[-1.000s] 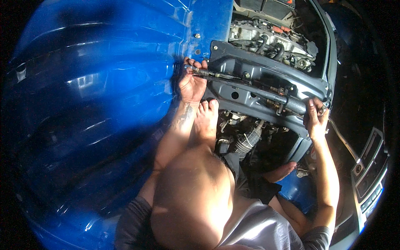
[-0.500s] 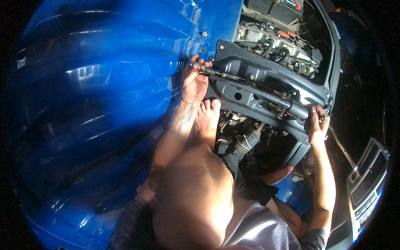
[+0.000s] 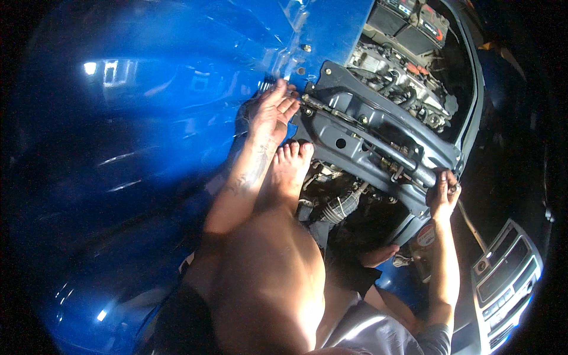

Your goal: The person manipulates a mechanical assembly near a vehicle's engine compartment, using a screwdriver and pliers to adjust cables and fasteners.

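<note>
A long dark steering rack (image 3: 378,141) lies slantwise over a dark grey subframe (image 3: 322,133), its thin end at the upper left and a thicker tube at the lower right. My right hand (image 3: 442,198) is closed around the tube end, thumb on top. Beside the thin end is my left hand (image 3: 274,115), palm turned up and fingers stretched out, apart from the rod. Nothing shows in that palm. My bare foot (image 3: 287,171) rests just below the left hand, near the subframe's left edge.
A large glossy blue panel (image 3: 148,148) fills the left side. Beyond the subframe is an engine (image 3: 396,86) with a black battery (image 3: 408,26). A ribbed hose (image 3: 345,207) shows under the subframe. A silver slatted panel (image 3: 509,284) stands at the lower right.
My left hand has let go of the rack's thin end and drawn slightly off it, fingers opening. My right hand keeps its hold. The whole view has shifted a little.
</note>
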Available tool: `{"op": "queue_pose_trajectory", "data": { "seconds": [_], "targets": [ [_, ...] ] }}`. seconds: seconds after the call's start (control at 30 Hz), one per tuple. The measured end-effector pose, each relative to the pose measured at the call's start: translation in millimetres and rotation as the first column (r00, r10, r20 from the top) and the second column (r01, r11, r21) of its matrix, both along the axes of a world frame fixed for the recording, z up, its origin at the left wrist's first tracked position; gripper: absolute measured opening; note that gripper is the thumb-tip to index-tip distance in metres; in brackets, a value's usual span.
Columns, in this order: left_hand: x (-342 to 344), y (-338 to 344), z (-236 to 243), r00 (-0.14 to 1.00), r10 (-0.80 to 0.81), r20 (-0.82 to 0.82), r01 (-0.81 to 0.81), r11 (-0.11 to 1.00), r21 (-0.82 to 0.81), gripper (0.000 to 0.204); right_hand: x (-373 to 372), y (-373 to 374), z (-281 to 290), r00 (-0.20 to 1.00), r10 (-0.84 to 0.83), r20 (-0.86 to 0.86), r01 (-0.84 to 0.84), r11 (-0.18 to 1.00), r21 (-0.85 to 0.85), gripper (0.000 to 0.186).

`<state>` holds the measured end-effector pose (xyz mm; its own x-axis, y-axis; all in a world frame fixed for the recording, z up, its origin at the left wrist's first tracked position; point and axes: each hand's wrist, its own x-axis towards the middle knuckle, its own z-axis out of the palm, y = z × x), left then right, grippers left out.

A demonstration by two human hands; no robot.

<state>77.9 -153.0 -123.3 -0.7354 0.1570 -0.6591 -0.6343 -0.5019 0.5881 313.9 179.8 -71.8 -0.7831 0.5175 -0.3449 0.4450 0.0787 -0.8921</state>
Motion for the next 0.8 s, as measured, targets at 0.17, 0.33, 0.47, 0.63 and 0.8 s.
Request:
{"op": "queue_pose_trajectory", "data": {
  "seconds": [0.17, 0.33, 0.47, 0.63, 0.8],
  "targets": [
    [-6.9, 25.2, 25.4, 0.986, -0.125, -0.112, 0.089, 0.956, -0.278, 0.022, 7.6, 4.5, -3.7, 0.999, -0.043, 0.002, 0.043, 0.999, 0.030, 0.030],
    [-5.7, 24.4, 24.9, 0.979, -0.191, -0.075, 0.145, 0.902, -0.406, 0.030, 11.9, 8.1, -6.6, 1.000, -0.021, -0.002, 0.021, 0.996, 0.088, 0.030],
    [-10.9, 21.3, 24.2, 0.909, -0.415, -0.024, 0.316, 0.727, -0.609, 0.048, 14.9, 10.6, -3.5, 0.999, -0.036, 0.014, 0.036, 0.999, 0.025, 0.030],
    [-28.4, 13.2, 11.5, 0.646, -0.762, 0.042, 0.459, 0.344, -0.819, 0.069, 2.9, 6.1, 3.2, 0.999, 0.052, -0.003, -0.051, 0.992, 0.113, 0.031],
    [-46.8, 26.1, 63.7, 0.452, -0.814, 0.365, 0.612, -0.014, -0.790, 0.083, 1.3, 0.5, 1.8, 0.999, -0.025, 0.038, 0.025, 1.000, -0.007, 0.032]
  ]
}}
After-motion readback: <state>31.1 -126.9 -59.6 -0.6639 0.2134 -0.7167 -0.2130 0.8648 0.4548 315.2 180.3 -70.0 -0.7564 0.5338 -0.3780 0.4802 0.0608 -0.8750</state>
